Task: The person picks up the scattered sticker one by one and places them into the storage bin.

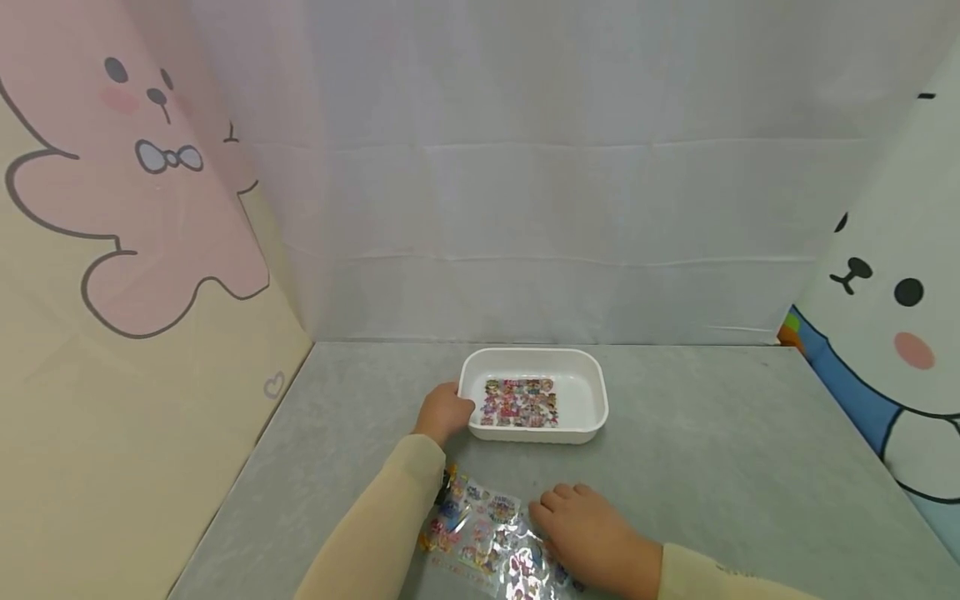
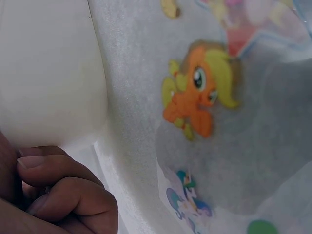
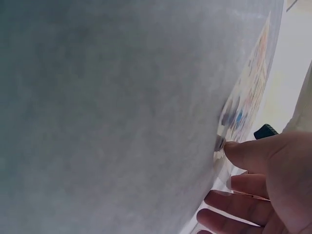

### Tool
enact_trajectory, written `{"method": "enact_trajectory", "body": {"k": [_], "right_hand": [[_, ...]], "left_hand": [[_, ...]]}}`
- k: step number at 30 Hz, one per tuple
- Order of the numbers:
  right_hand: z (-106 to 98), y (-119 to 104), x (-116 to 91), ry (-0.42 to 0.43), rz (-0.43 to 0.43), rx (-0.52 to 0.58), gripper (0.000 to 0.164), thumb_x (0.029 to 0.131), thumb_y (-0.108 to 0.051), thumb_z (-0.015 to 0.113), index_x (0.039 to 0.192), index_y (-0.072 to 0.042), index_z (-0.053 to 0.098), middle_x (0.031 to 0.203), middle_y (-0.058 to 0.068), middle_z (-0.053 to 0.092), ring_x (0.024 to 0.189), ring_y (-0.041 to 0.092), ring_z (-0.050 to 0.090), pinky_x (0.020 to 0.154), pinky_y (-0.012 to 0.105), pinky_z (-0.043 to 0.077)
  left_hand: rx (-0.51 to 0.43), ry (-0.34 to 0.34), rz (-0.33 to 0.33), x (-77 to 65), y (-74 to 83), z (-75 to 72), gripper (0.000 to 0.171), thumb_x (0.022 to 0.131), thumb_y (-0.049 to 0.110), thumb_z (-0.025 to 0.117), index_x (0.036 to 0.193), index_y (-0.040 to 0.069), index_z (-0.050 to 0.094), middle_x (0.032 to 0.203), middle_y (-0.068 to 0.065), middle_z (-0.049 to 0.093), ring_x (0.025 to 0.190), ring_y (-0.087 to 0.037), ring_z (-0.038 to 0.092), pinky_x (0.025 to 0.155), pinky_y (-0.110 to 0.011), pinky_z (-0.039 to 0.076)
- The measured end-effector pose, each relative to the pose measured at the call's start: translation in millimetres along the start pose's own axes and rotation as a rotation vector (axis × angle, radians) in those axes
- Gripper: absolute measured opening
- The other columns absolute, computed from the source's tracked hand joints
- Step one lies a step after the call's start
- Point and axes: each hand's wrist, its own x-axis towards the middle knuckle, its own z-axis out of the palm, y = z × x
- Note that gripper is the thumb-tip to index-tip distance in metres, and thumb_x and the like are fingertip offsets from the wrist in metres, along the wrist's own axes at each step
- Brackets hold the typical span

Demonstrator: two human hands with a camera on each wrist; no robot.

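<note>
A white rectangular tray (image 1: 588,400) stands toward the back of the table, with a colorful sticker sheet (image 1: 519,402) lying in its left part. My left hand (image 1: 444,412) grips the tray's left edge; in the left wrist view its curled fingers (image 2: 80,197) are against the pale wall. Clear sheets of cartoon stickers (image 1: 480,533) lie in front, partly under the left forearm, and an orange pony sticker (image 2: 197,92) shows close up. At their right side my right hand (image 1: 592,533) rests low, its thumb (image 3: 248,153) touching a sheet and fingers fairly straight and apart.
The grey tabletop (image 1: 720,450) spreads to both sides. A white curtain (image 1: 555,208) hangs behind it. Printed cloths with a pink bear (image 1: 142,200) on the left and a white bear (image 1: 885,333) on the right flank the table. A dark band is at the left wrist.
</note>
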Motion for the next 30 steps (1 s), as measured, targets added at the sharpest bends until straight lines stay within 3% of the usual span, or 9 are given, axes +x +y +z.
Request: {"method": "enact_trajectory", "body": {"k": [6,16,21,26,30], "right_hand": [[0.6,-3.2,1.5,0.027,-0.011,-0.002,0.035,0.09,-0.03,0.077,0.12,-0.013,0.068,0.106,-0.002,0.066,0.095,0.014,0.06,0.081,0.035,0.052],[1.8,-3.4,4.7,0.007,0.02,0.082,0.015,0.089,-0.021,0.077,0.098,-0.017,0.067,0.09,-0.006,0.064,0.082,0.011,0.059,0.075,0.033,0.051],[7.2,-3.4,4.8,0.053,0.053,0.089,0.015,0.086,-0.014,0.076,0.086,-0.016,0.061,0.076,-0.004,0.06,0.068,0.014,0.057,0.065,0.034,0.049],[9.3,-1.6,4.5,0.093,0.063,0.077,0.015,0.087,-0.009,0.073,0.084,-0.016,0.06,0.071,-0.004,0.059,0.063,0.014,0.055,0.062,0.035,0.049],[5.8,2.5,2.3,0.113,0.075,0.157,0.014,0.087,-0.005,0.07,0.085,-0.016,0.062,0.071,-0.005,0.06,0.063,0.013,0.055,0.063,0.034,0.05]], "left_hand": [[0.007,0.002,-0.002,2.4,-2.4,1.8,0.038,0.091,0.015,0.063,0.124,-0.004,0.068,0.111,-0.016,0.071,0.086,-0.027,0.061,0.079,-0.045,0.053],[0.022,0.002,0.012,0.5,-0.1,0.2,0.038,0.091,0.014,0.063,0.124,-0.005,0.068,0.108,-0.016,0.071,0.082,-0.026,0.06,0.074,-0.043,0.052],[0.022,0.005,0.017,-0.7,0.6,-0.2,0.038,0.091,0.013,0.063,0.124,-0.005,0.068,0.109,-0.016,0.071,0.082,-0.026,0.061,0.074,-0.043,0.052],[0.019,0.005,0.016,-1.0,0.9,0.0,0.039,0.091,0.013,0.064,0.126,-0.005,0.067,0.112,-0.017,0.071,0.083,-0.026,0.061,0.074,-0.043,0.052],[0.019,0.004,0.009,-0.9,1.8,-0.1,0.04,0.092,0.014,0.064,0.127,-0.005,0.067,0.113,-0.017,0.071,0.084,-0.026,0.062,0.075,-0.044,0.053]]}}
